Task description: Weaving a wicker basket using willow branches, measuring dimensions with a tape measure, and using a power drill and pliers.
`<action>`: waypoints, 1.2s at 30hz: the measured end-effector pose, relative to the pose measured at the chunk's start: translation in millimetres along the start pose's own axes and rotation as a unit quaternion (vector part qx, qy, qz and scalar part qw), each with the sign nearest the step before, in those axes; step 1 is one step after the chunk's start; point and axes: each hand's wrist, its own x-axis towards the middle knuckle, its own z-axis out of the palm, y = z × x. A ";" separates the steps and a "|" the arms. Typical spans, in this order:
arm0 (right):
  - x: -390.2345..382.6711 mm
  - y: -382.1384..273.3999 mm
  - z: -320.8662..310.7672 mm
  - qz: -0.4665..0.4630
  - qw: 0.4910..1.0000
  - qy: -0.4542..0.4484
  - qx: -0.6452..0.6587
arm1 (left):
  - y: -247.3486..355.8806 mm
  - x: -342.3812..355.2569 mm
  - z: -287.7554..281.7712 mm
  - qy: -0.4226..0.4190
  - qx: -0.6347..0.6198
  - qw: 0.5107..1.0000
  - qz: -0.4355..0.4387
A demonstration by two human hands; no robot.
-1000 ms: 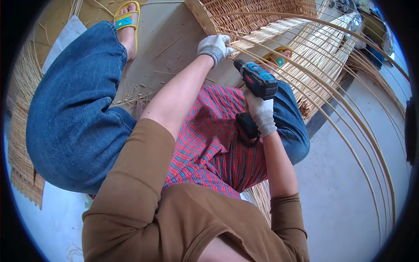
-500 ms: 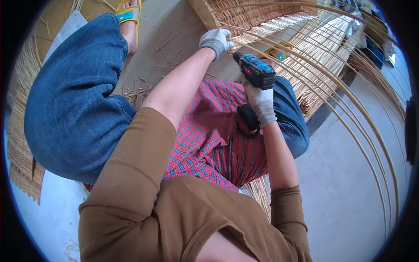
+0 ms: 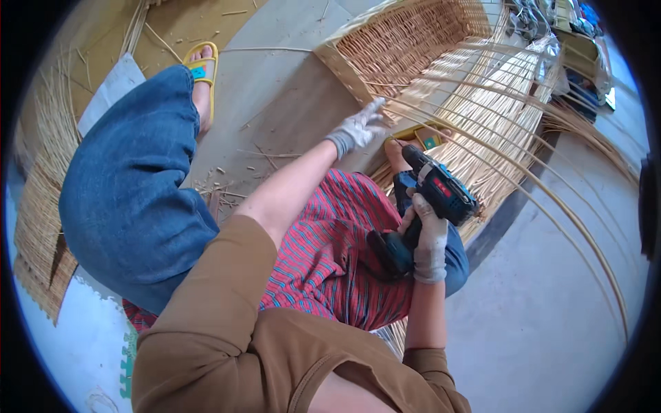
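My right hand [image 3: 432, 230], in a white work glove, is wrapped round the grip of a black and blue cordless drill [image 3: 447, 191] above my right knee. The drill's nose points up and to the left, toward the basket. My left hand [image 3: 358, 129], gloved too, reaches forward with its fingers apart and nothing seen in them. Its fingertips are close to the near corner of a wicker basket [image 3: 406, 51] with a pale wooden frame. Long thin rods [image 3: 513, 155] run from that corner out to the right in a curve.
A large bundle of pale wicker rods [image 3: 475, 110] lies to the right of the basket. Darker rods [image 3: 592, 131] stick out beyond it. Woven matting [image 3: 43, 234] is at the far left. Offcuts [image 3: 219, 184] litter the floor between my feet, which wear yellow sandals [image 3: 215, 69].
My right hand has drawn the drill back, down and to the right. My left hand has moved lower, its fingers now spread. More of the basket shows, and the rods have shifted.
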 end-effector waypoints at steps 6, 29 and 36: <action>15.2 25.4 -9.5 0.039 0.999 -0.004 0.026 | -5.5 32.8 -76.7 0.460 0.064 0.886 -0.010; 29.7 57.1 13.1 -0.167 0.941 -0.184 -0.230 | -8.8 -39.1 -123.4 0.022 0.073 0.988 -0.132; 34.1 57.9 29.6 -0.243 0.904 -0.202 -0.288 | -24.2 -28.0 -122.7 0.043 0.036 0.982 -0.178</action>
